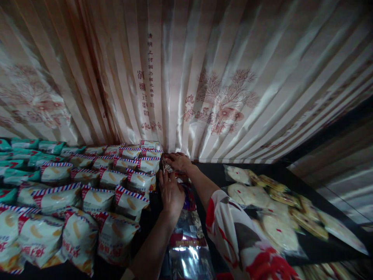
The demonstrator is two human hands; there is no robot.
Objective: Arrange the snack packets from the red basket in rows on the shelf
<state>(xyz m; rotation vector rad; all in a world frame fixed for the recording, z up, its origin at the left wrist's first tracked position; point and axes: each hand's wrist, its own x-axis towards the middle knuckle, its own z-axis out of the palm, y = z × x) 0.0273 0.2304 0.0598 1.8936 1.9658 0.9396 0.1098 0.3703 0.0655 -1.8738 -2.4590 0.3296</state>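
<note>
Overall, the head view shows me a black worktop (212, 172) before a printed, pleated curtain (177, 50). Near the worktop's back edge, my left grip (171, 192) and right grip (179, 161) touch a dark packet (168, 167); whether they clasp it, I cannot tell.

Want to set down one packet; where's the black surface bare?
Bare black surface shows between the right forearm, curtain and flat round packs, and narrowly between left forearm and white bags. Crowded: among those bags, along the central packets.

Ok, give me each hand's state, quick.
Left hand: fingers extended at the dark packet; whether it grips cannot be told.
Right hand: laid over the same packet; grip cannot be told either.
</note>
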